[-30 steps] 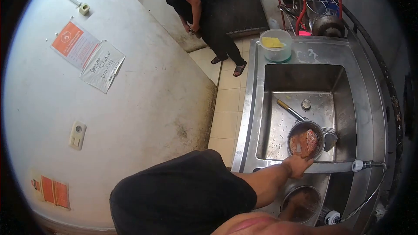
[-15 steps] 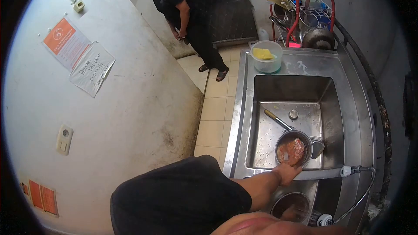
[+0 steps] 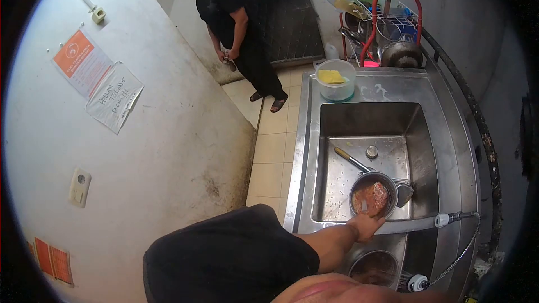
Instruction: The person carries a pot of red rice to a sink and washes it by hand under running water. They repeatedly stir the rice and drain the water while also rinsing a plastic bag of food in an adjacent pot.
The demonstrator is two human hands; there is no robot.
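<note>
My left hand (image 3: 366, 226) reaches over the sink's near edge and grips the near rim of a round metal bowl (image 3: 353, 187). Reddish-brown liquid fills the bowl, with a pinkish, rough-looking lump (image 3: 380, 195) and a small pale piece in it. A spatula (image 3: 349, 159) with a tan handle lies in the sink; its middle is hidden by the bowl and its blade shows on the right. My right hand is out of view; the bare skin along the bottom edge shows no fingers. Close below my left arm stands another round container (image 3: 373, 268).
The bowl rests in a deep steel sink (image 3: 359, 120). A clear tub (image 3: 336, 93) with a yellow sponge (image 3: 331, 77) sits behind it. A dish rack (image 3: 393, 19) stands at the back, a hose sprayer (image 3: 443, 220) at the right. A person (image 3: 227, 22) stands beyond the wall's edge.
The whole view has shifted slightly. My left hand stays at the bowl's near rim. The person at the back remains standing in the same place.
</note>
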